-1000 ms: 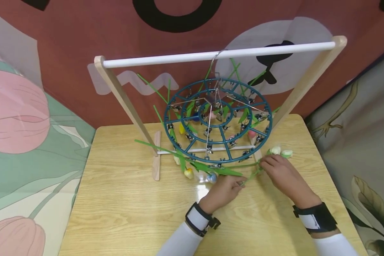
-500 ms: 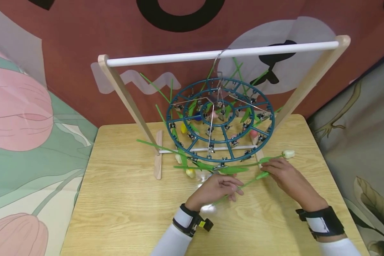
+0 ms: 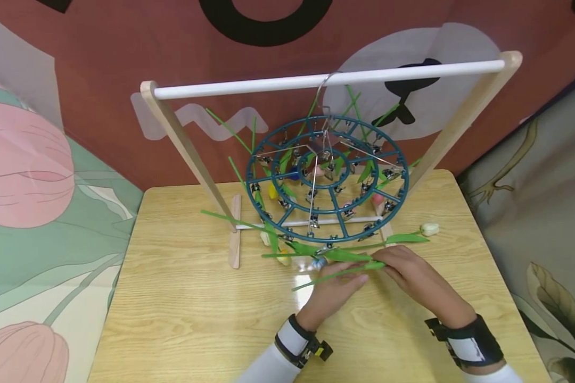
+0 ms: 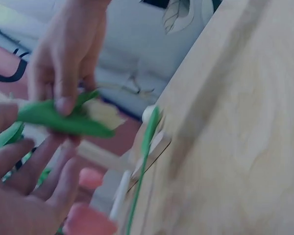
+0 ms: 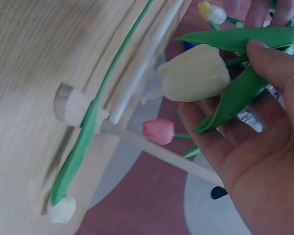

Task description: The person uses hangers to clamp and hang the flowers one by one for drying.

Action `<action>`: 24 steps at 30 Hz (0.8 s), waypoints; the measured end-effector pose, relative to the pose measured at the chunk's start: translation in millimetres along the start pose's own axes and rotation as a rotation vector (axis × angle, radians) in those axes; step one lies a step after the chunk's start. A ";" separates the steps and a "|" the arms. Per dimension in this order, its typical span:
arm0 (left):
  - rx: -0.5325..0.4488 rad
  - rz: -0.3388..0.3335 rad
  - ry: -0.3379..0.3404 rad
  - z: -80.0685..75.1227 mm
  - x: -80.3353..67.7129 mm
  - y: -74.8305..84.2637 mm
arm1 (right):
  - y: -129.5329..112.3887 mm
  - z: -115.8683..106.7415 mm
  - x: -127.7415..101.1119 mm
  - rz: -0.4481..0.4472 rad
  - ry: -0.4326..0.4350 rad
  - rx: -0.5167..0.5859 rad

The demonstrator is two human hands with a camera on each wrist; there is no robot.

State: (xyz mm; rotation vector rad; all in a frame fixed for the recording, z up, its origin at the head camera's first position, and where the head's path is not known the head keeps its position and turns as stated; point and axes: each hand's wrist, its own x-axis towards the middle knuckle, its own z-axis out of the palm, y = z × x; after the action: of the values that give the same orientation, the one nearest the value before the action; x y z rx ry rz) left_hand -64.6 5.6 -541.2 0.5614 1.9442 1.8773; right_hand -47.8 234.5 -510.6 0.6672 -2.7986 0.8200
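Hands drawn together, tulip (image 5: pixel 196 73) in right hand (image 3: pixel 412 279)

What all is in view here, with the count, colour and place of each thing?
Table: one, light wood, under everything.
Rack: one, wooden frame with a white bar, at the table's back.
Clip hanger: one, teal, round, hung from the bar.
Clipped tulips: several, yellow, pink and blue heads, green stems, hanging from the clips; exact count unclear.
Held tulip: one, cream head, green stem and leaves, between both hands.
Loose tulip: one, white, lying on the table at the right.
Backdrop cloths: rust red behind, floral at both sides.
Left hand: fingers under the stem.
Right hand: pinches the held tulip by its leaf.
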 end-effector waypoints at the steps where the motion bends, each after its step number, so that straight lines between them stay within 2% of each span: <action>1: 0.022 0.019 0.042 3.5 -0.4 -0.5 | -2.1 1.3 1.2 -0.008 0.006 -0.005; 3: 0.031 0.057 0.107 9.4 -1.0 -1.1 | -6.0 3.4 3.0 -0.023 0.014 -0.020; 6: -0.035 0.070 0.165 15.2 -1.2 -0.5 | -10.8 4.2 4.8 -0.023 -0.005 -0.027; 10: -0.147 0.091 0.200 18.4 0.7 -1.4 | -18.9 -5.7 5.9 0.071 -0.088 0.008; 12: -0.150 0.098 0.216 18.4 1.0 -2.3 | -23.5 -14.6 6.4 0.113 -0.109 0.016; 14: -0.113 0.103 0.227 17.6 0.6 -3.0 | -27.7 -23.5 7.5 0.125 -0.079 0.004; 16: -0.046 0.117 0.240 16.5 -0.5 -4.2 | -31.6 -31.5 10.7 0.111 -0.007 -0.014; 20: 0.152 0.155 0.265 14.1 -4.5 -8.0 | -37.8 -43.5 22.4 0.090 0.169 -0.006; 24: 0.267 0.221 0.254 14.5 -9.8 -12.1 | -40.7 -50.1 35.8 0.056 0.229 0.064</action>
State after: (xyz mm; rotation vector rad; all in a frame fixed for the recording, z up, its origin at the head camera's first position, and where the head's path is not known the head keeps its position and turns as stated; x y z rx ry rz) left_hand -48.8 12.3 -553.8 0.6662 2.4093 1.9077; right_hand -60.2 217.8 -439.9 0.4726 -2.6052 0.9352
